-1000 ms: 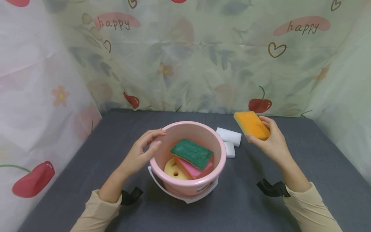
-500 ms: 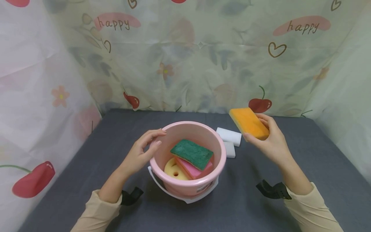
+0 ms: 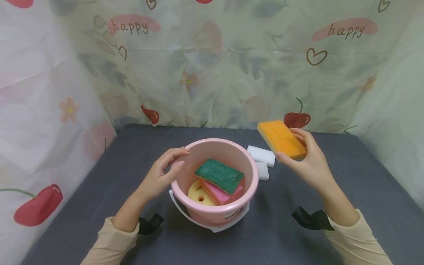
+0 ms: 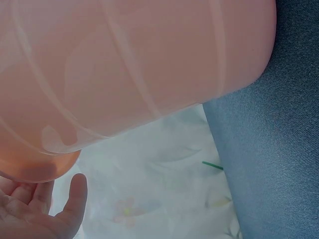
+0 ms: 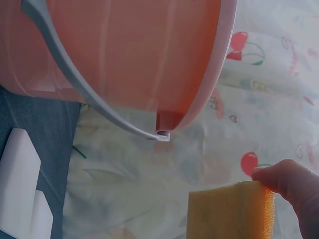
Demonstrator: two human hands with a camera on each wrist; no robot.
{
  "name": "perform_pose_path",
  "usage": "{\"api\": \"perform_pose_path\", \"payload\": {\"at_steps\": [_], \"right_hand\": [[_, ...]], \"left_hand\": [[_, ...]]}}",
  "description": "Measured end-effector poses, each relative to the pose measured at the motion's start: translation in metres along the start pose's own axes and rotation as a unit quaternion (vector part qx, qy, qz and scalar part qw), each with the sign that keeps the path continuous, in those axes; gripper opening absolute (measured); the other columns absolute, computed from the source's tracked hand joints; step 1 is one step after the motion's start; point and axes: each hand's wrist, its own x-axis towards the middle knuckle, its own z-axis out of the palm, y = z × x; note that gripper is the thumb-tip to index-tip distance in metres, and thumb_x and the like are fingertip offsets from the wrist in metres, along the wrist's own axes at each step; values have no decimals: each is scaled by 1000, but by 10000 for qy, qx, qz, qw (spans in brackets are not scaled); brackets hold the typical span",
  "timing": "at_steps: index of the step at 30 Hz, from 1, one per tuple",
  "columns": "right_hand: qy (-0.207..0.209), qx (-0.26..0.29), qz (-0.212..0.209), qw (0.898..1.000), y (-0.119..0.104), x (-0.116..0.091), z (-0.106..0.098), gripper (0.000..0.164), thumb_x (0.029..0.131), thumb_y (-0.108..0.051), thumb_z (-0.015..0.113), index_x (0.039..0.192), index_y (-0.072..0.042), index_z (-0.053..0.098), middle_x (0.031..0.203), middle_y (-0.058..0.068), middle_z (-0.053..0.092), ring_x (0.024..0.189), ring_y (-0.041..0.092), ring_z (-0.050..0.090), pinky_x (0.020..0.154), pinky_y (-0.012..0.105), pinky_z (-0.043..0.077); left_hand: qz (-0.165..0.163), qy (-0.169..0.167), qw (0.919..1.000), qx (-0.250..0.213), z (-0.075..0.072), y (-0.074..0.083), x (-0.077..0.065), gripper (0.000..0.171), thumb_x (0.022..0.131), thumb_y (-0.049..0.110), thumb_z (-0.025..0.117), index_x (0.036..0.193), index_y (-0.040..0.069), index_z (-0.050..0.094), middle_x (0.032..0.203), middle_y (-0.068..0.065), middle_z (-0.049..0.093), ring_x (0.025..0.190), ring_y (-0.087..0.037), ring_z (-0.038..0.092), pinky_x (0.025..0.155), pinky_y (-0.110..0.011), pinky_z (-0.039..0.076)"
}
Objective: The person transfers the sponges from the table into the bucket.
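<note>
My right hand (image 3: 311, 158) grips an orange sponge (image 3: 281, 138) with a pale underside, held up in the air right of the pink bucket (image 3: 214, 209). In the right wrist view the thumb (image 5: 286, 179) presses on the sponge's end. My left hand (image 3: 164, 171) is at the bucket's left rim, fingers loosely bent and fingertips right at the edge. Inside the bucket a green scouring sponge (image 3: 219, 176) lies over a pink sponge (image 3: 222, 193), and a round yellow sponge (image 3: 200, 195) with a hole sits beside them, partly covered.
Two white blocks (image 3: 261, 156) lie on the dark cloth-covered table (image 3: 278, 235) behind and right of the bucket. The bucket's white handle (image 3: 213, 229) hangs down at its front. Printed curtains (image 3: 228, 73) stand at the back and sides.
My right hand has carried the orange sponge a little to the left and up, closer to the bucket. The left hand and bucket have stayed put.
</note>
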Motion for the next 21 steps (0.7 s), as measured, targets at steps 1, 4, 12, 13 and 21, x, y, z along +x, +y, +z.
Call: {"api": "perform_pose_path", "payload": {"at_steps": [1, 4, 12, 13, 21], "right_hand": [[2, 12, -15, 10000, -1, 0, 0, 75, 82, -30, 71, 142, -12, 30, 141, 20, 40, 121, 35, 43, 92, 41, 42], [3, 76, -53, 10000, -4, -1, 1, 75, 81, -30, 71, 142, -12, 30, 141, 21, 40, 122, 36, 43, 94, 52, 40], [18, 122, -262, 9996, -13, -5, 3, 74, 81, -27, 72, 141, -12, 32, 140, 20, 41, 123, 36, 42, 94, 54, 38], [16, 123, -302, 9995, -14, -6, 3, 74, 81, -27, 72, 141, -11, 32, 140, 20, 41, 123, 36, 42, 94, 54, 38], [-10, 148, -568, 9983, -22, -9, 5, 71, 80, -24, 73, 139, -12, 35, 139, 18, 43, 124, 34, 43, 95, 53, 37]], "left_hand": [[6, 0, 10000, -1, 0, 0, 0, 31, 94, 10, 51, 124, 5, 55, 129, -7, 54, 120, -2, 44, 99, -12, 35], [24, 4, 10000, 1, 0, 0, 0, 31, 93, 9, 51, 124, 5, 54, 129, -7, 54, 120, -2, 44, 99, -12, 35], [26, -2, 10000, 2, 0, -1, 0, 31, 93, 9, 51, 124, 4, 54, 128, -7, 54, 119, -2, 44, 99, -13, 35], [22, -2, 10000, 3, 0, -1, 0, 31, 93, 9, 51, 124, 4, 54, 128, -7, 54, 119, -3, 44, 99, -13, 35], [-9, -10, 10000, -4, 0, 0, 0, 31, 93, 9, 51, 124, 4, 54, 129, -7, 54, 119, -3, 44, 99, -13, 35]]}}
